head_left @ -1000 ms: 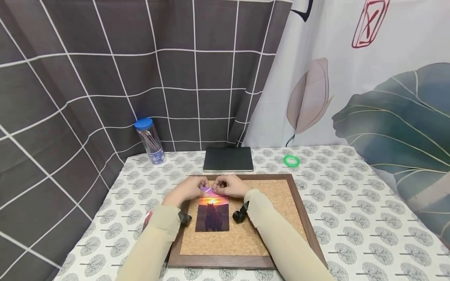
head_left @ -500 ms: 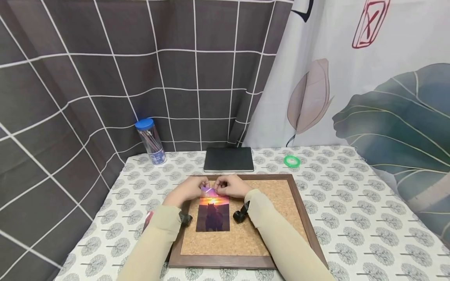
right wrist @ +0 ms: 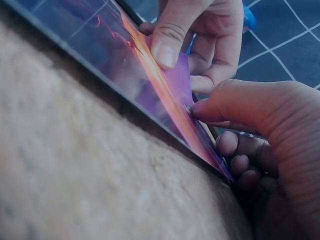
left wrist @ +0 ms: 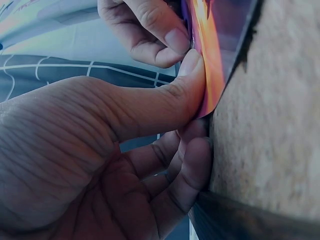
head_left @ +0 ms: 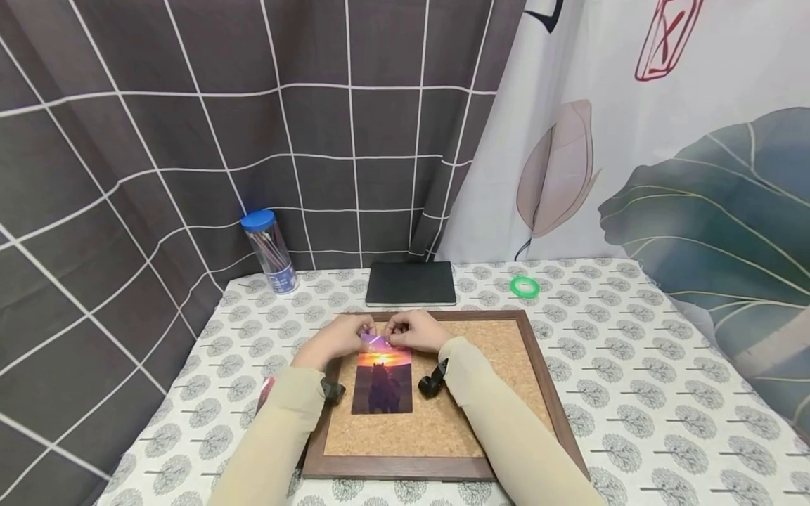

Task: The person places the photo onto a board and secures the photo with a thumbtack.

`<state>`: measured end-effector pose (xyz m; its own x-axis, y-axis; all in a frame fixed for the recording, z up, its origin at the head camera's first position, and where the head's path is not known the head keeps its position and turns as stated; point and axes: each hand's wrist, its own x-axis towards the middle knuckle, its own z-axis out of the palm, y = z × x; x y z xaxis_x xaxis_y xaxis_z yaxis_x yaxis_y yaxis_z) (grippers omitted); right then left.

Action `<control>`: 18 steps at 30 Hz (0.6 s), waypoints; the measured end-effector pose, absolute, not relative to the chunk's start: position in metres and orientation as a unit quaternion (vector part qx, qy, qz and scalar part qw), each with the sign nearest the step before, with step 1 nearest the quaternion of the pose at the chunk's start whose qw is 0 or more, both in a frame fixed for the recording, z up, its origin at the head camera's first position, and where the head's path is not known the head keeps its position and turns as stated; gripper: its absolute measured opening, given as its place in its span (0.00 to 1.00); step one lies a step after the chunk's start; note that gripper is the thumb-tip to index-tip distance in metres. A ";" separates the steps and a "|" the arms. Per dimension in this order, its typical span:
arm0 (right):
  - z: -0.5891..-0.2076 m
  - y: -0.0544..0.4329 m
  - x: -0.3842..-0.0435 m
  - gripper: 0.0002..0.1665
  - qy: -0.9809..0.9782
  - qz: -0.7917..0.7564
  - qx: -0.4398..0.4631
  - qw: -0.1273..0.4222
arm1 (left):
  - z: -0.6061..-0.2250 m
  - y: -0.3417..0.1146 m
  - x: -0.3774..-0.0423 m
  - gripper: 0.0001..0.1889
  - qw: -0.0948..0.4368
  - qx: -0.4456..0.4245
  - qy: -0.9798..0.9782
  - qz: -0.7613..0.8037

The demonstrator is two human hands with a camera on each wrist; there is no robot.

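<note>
A photo (head_left: 382, 383) of a dark horse before an orange and purple sunset lies on the left part of a wood-framed cork board (head_left: 380, 441). At its top left corner my left hand (head_left: 344, 335) pinches the photo, the thumb on its face. My right hand (head_left: 418, 331) is at the top right corner, thumb against the purple edge and fingers curled beside it. Close by the right thumb, a small shiny spot (right wrist: 188, 108) shows on the photo; I cannot tell what it is. In the left wrist view the photo's edge (left wrist: 212, 75) bends slightly under the left thumb.
Behind the board lies a black notebook (head_left: 410, 284). A clear jar with a blue lid (head_left: 271, 251) stands at the back left, and a green ring (head_left: 524, 287) lies at the back right. Something red (head_left: 266, 391) is partly hidden by the left sleeve.
Both hands stay at the photo's top edge with almost no movement. The whole head view has shifted up very slightly.
</note>
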<state>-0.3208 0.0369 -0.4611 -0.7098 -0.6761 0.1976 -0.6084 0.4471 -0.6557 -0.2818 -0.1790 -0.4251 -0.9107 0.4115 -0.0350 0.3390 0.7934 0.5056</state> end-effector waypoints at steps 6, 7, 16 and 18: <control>-0.459 0.038 -0.320 0.03 0.848 -0.382 -0.361 0.060 | -0.426 -0.179 -0.283 0.12 0.075 0.198 0.944 0.254; -0.459 0.038 -0.319 0.03 0.849 -0.384 -0.356 0.063 | -0.425 -0.179 -0.283 0.12 0.075 0.198 0.944 0.255; -0.457 0.037 -0.319 0.04 0.847 -0.392 -0.352 0.072 | -0.423 -0.178 -0.281 0.13 0.079 0.200 0.947 0.239; -0.459 0.037 -0.322 0.05 0.846 -0.388 -0.360 0.065 | -0.423 -0.177 -0.282 0.13 0.075 0.199 0.949 0.235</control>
<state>-0.3215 0.0372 -0.4591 -0.7327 -0.6590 0.1699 -0.5585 0.4396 -0.7034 -0.2819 -0.1766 -0.4225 -0.9099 0.4121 -0.0482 0.3419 0.8106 0.4754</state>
